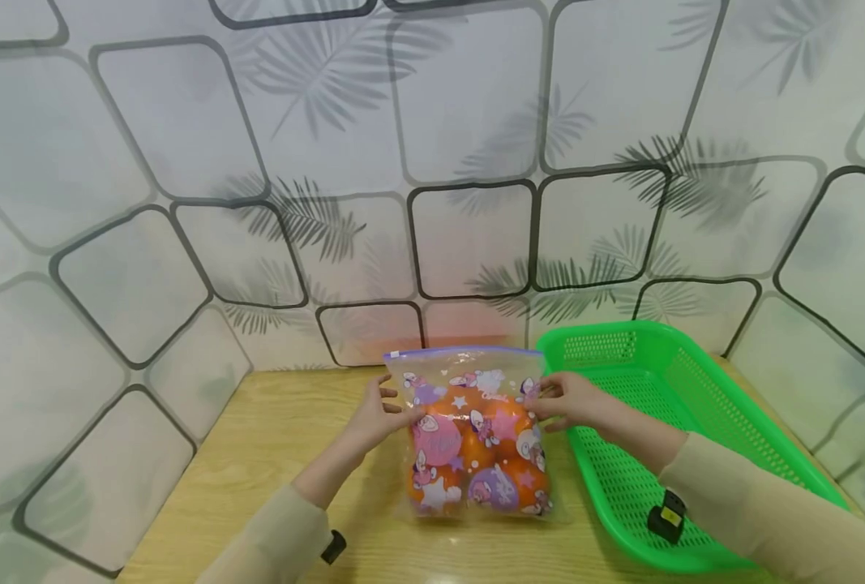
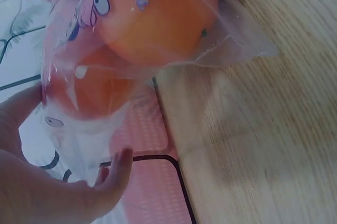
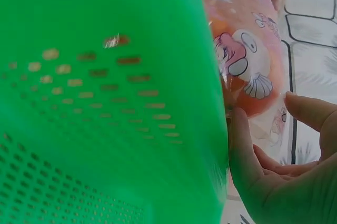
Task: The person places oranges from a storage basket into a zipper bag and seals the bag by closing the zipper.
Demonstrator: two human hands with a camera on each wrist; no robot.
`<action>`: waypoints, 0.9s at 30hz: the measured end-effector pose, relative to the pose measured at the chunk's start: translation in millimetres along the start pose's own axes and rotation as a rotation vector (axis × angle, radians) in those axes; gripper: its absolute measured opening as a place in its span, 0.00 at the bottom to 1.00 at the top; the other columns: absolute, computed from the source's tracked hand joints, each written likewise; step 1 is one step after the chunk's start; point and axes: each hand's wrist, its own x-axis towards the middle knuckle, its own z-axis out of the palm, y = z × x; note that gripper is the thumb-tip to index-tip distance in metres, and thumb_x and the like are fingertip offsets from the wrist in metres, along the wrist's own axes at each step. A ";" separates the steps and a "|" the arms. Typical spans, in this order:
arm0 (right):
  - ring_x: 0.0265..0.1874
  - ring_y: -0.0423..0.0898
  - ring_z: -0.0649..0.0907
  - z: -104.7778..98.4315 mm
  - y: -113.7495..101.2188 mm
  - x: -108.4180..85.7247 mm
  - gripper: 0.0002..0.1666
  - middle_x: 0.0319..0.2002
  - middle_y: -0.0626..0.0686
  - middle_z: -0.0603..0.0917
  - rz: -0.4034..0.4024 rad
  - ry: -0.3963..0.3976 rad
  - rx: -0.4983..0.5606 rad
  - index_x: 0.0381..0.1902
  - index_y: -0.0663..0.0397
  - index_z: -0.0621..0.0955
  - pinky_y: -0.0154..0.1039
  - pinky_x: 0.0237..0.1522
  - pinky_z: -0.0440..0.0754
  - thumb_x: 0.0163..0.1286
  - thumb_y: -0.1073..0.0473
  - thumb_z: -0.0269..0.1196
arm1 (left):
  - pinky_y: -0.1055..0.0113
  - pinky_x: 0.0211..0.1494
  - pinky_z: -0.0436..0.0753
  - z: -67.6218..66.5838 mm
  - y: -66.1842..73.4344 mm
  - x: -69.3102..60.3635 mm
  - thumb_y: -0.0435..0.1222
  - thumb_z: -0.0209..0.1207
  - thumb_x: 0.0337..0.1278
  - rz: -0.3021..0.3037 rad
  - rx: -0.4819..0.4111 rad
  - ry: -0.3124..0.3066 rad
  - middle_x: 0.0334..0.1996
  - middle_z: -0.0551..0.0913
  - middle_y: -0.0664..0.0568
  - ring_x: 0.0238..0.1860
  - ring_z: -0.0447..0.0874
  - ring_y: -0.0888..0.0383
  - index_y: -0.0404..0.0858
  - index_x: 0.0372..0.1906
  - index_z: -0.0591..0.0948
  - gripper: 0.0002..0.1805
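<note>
A clear zip bag (image 1: 476, 438) printed with cartoon figures and stars stands upright on the table, its purple zip strip running along the top. Several oranges (image 2: 158, 16) fill its lower part. At the bag's left side, my left hand (image 1: 383, 412) holds the edge, thumb on the front and fingers round the side. My right hand (image 1: 567, 399) grips the opposite edge near the top, thumb and fingers on either face of the plastic, as the right wrist view shows. A white slider (image 1: 394, 354) sits at the zip's left end.
A green perforated plastic basket (image 1: 647, 389) stands close to the bag's right, beneath my right forearm. The wooden table (image 1: 271, 454) meets a patterned wall covering (image 1: 476, 243) behind and at both sides.
</note>
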 end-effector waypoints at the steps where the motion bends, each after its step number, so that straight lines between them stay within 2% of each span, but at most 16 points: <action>1: 0.46 0.53 0.90 -0.3 -0.1 0.0 0.39 0.59 0.80 0.77 -0.012 0.015 -0.023 0.70 0.86 0.63 0.50 0.48 0.92 0.74 0.64 0.66 | 0.41 0.64 0.83 0.5 0.9 1.4 0.40 0.73 0.62 0.036 0.037 0.014 0.69 0.69 0.27 0.65 0.76 0.32 0.28 0.81 0.54 0.53; 4: 0.42 0.51 0.90 0.1 0.4 1.8 0.36 0.51 0.72 0.82 -0.045 0.058 -0.111 0.68 0.82 0.68 0.50 0.44 0.93 0.72 0.64 0.68 | 0.39 0.64 0.82 3.2 2.6 4.7 0.38 0.72 0.62 0.136 0.152 0.046 0.68 0.69 0.26 0.65 0.75 0.31 0.28 0.76 0.64 0.44; 7: 0.38 0.52 0.89 2.6 2.5 4.2 0.36 0.46 0.67 0.83 -0.077 0.085 -0.187 0.68 0.79 0.71 0.49 0.42 0.93 0.70 0.64 0.71 | 0.38 0.62 0.83 6.8 2.5 6.0 0.37 0.71 0.65 0.201 0.250 0.040 0.67 0.71 0.27 0.62 0.78 0.31 0.30 0.69 0.73 0.32; 10: 0.35 0.53 0.89 6.0 4.0 5.3 0.37 0.43 0.66 0.85 -0.106 0.097 -0.255 0.68 0.79 0.71 0.50 0.41 0.93 0.68 0.65 0.72 | 0.40 0.61 0.85 10.2 1.2 5.5 0.36 0.69 0.67 0.212 0.286 0.023 0.66 0.71 0.27 0.61 0.80 0.31 0.33 0.64 0.77 0.25; 12: 0.34 0.53 0.90 8.2 3.5 4.8 0.40 0.43 0.65 0.86 -0.124 0.106 -0.308 0.70 0.78 0.68 0.49 0.39 0.92 0.68 0.65 0.72 | 0.39 0.61 0.85 11.6 0.8 5.1 0.36 0.69 0.68 0.219 0.305 0.019 0.66 0.70 0.26 0.61 0.80 0.29 0.33 0.64 0.77 0.24; 15: 0.32 0.49 0.88 11.8 1.0 3.7 0.42 0.42 0.60 0.88 -0.151 0.133 -0.435 0.73 0.72 0.68 0.43 0.35 0.90 0.67 0.63 0.74 | 0.37 0.64 0.83 13.3 0.3 5.2 0.37 0.70 0.67 0.239 0.378 0.036 0.67 0.69 0.26 0.64 0.79 0.29 0.35 0.62 0.78 0.23; 17: 0.33 0.47 0.88 14.7 -1.1 2.9 0.38 0.42 0.57 0.89 -0.182 0.150 -0.542 0.71 0.65 0.73 0.40 0.32 0.86 0.67 0.61 0.74 | 0.36 0.66 0.81 14.5 0.0 5.8 0.37 0.72 0.64 0.270 0.450 0.057 0.68 0.70 0.27 0.66 0.77 0.29 0.36 0.60 0.79 0.23; 19: 0.38 0.48 0.87 17.4 -2.1 2.5 0.29 0.43 0.55 0.90 -0.217 0.167 -0.667 0.63 0.59 0.81 0.43 0.35 0.86 0.67 0.58 0.74 | 0.37 0.68 0.80 15.8 -0.6 6.6 0.37 0.74 0.62 0.310 0.518 0.069 0.67 0.71 0.30 0.67 0.75 0.31 0.35 0.57 0.81 0.22; 22: 0.49 0.55 0.87 21.4 -1.1 3.1 0.18 0.50 0.58 0.88 -0.273 0.194 -0.836 0.53 0.53 0.88 0.52 0.47 0.88 0.67 0.55 0.75 | 0.40 0.67 0.81 18.1 -2.8 7.6 0.34 0.76 0.58 0.370 0.595 0.047 0.64 0.75 0.34 0.66 0.76 0.34 0.34 0.55 0.83 0.22; 24: 0.57 0.61 0.84 23.5 1.3 4.1 0.19 0.57 0.61 0.86 -0.324 0.215 -0.926 0.53 0.53 0.89 0.58 0.58 0.85 0.65 0.54 0.76 | 0.41 0.68 0.81 19.7 -4.3 7.8 0.33 0.76 0.57 0.403 0.629 0.017 0.63 0.77 0.36 0.65 0.78 0.35 0.33 0.55 0.83 0.22; 27: 0.66 0.67 0.80 26.3 6.6 6.7 0.29 0.67 0.65 0.80 -0.390 0.216 -1.001 0.60 0.58 0.86 0.63 0.68 0.80 0.63 0.54 0.77 | 0.40 0.69 0.80 21.5 -6.7 6.4 0.36 0.75 0.60 0.407 0.644 -0.033 0.65 0.77 0.36 0.66 0.78 0.34 0.32 0.60 0.82 0.26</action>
